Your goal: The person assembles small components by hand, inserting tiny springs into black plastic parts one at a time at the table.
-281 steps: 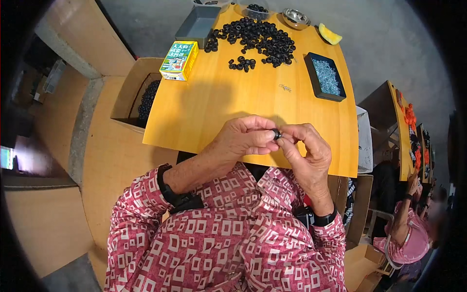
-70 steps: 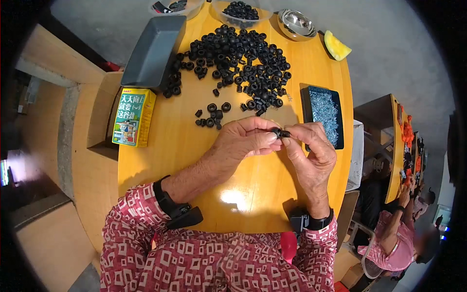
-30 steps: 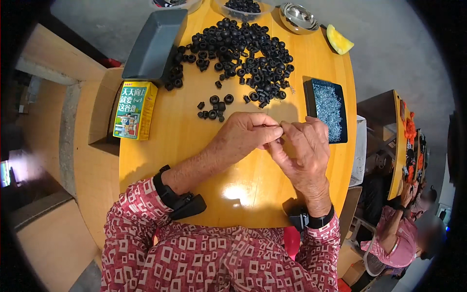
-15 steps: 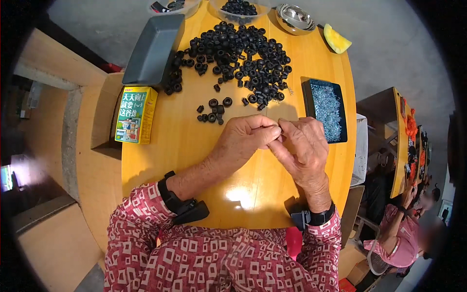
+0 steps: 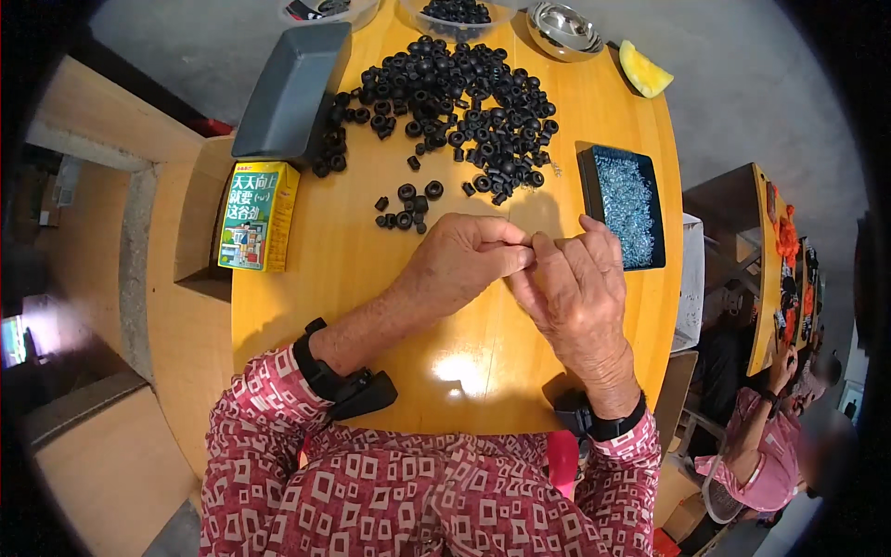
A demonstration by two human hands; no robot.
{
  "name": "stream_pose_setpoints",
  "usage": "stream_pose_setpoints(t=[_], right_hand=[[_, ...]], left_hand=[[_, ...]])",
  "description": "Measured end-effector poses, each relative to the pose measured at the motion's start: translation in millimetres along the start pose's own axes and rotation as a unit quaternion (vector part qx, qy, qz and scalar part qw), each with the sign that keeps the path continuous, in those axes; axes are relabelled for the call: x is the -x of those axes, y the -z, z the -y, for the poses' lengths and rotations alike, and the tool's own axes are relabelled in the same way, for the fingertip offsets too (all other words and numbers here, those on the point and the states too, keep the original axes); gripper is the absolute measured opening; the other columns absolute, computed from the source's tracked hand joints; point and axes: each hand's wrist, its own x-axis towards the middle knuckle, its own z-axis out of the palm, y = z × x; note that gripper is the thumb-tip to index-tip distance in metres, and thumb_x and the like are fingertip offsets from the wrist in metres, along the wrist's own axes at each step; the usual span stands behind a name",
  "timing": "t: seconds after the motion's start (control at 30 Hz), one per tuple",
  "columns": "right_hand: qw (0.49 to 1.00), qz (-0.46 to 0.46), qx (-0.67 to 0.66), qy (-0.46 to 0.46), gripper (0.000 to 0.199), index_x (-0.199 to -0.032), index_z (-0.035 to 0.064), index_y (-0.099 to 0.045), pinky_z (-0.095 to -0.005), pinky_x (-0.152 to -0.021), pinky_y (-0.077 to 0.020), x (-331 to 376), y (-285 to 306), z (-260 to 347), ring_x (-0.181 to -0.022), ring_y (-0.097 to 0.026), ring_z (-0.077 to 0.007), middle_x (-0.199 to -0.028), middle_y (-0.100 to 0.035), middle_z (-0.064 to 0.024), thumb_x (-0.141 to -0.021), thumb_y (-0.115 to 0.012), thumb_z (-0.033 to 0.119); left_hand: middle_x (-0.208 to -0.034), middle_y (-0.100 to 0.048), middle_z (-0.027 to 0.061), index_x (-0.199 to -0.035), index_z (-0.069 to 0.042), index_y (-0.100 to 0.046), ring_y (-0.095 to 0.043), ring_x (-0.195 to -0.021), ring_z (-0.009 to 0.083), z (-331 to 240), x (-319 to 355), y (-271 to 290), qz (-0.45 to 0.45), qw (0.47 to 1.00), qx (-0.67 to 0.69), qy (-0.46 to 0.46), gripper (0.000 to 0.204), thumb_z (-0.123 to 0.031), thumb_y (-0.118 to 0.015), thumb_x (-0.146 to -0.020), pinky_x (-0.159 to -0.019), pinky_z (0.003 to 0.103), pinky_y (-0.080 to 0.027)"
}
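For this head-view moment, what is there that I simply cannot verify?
- Whatever the left hand and right hand pinch: hidden by the fingertips where they meet.
- Contents of the clear tub and the bowl of black rings: cut off by the top edge.
- Pieces in the black tray: too small to identify.
- Grey tray: seen from its underside, inside hidden.

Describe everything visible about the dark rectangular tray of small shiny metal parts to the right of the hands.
The dark rectangular tray is a shallow, open, plastic-looking box with a raised dark rim. It is filled nearly to the rim with tiny silvery-blue metal pieces, too small to identify. It lies flat near the right edge of the round yellow wooden table, slightly angled. The right hand is just beside its lower left corner; whether they touch is unclear. The pile of black rubber rings lies to its upper left, apart.
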Motion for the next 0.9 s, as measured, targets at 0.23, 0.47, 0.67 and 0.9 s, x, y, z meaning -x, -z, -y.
stream_pose_setpoints(t=[0.23,0.47,0.67,0.9], right_hand=[[0.992,-0.010,-0.106,-0.071,0.037,-0.101,0.0007,-0.067,-0.0401,-0.084,-0.0479,-2.5,3.5,-4.3,-0.079,-0.057,-0.0266,-0.082,-0.059,-0.0079,-0.071,-0.082,0.015],[0.998,-0.024,-0.056,-0.012,0.035,-0.099,0.0013,-0.068,-0.0415,-0.083,-0.0490,3.4,-6.1,-15.1,-0.082,-0.059,-0.0266,-0.083,-0.061,-0.0073,-0.070,-0.083,0.014],[0.997,-0.037,-0.061,-0.020,0.032,-0.096,0.0010,-0.068,-0.0444,-0.085,-0.0511,5.6,-4.7,-19.3,-0.083,-0.059,-0.0294,-0.084,-0.061,-0.0085,-0.071,-0.082,0.015],[0.999,0.007,-0.027,0.019,0.029,-0.093,-0.0023,-0.063,-0.0469,-0.087,-0.0511,5.9,-1.3,-15.7,-0.083,-0.058,-0.0304,-0.078,-0.055,-0.0109,-0.074,-0.078,0.014]], left_hand=[[-0.097,-0.069,0.0030,-0.107,0.003,-0.069,-0.062,-0.091,0.0085,0.3,1.5,-2.5,-0.015,0.996,0.088,0.007,0.023,-0.016,-0.063,-0.095,-0.084,0.024,-0.049],[-0.098,-0.069,0.0041,-0.108,0.004,-0.069,-0.062,-0.093,0.0097,6.7,-0.6,-7.2,-0.035,0.998,0.047,0.000,0.024,-0.016,-0.063,-0.095,-0.085,0.024,-0.049],[-0.087,-0.066,0.0003,-0.102,0.005,-0.069,-0.057,-0.082,0.0052,0.0,-0.1,-8.5,-0.074,0.997,0.016,-0.003,0.028,-0.020,-0.065,-0.093,-0.073,0.022,-0.046],[-0.072,-0.055,-0.0046,-0.095,0.004,-0.069,-0.047,-0.069,0.0036,8.3,-1.3,-3.4,0.001,1.000,-0.021,-0.003,0.022,-0.017,-0.066,-0.090,-0.059,0.023,-0.040]])
